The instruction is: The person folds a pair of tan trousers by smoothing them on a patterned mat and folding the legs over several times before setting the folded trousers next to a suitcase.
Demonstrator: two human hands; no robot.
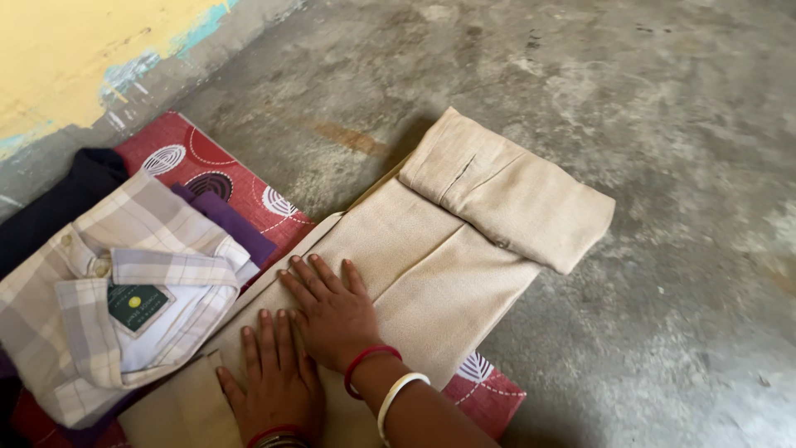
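A beige pair of trousers (464, 241) lies partly folded on a red patterned cloth (220, 178), its far end doubled back into a thick flap (514, 191). My right hand (332, 311) presses flat on the near part of the beige fabric, fingers spread, with a red and a white bangle at the wrist. My left hand (269, 382) lies flat just beside and below it on the same fabric, fingers apart. Neither hand grips anything.
A folded checked shirt (124, 290) with a dark green label sits at the left on purple (228, 220) and dark garments (58, 199). Grey concrete floor (647, 108) spreads to the right and beyond. A yellow wall (75, 50) rises at the top left.
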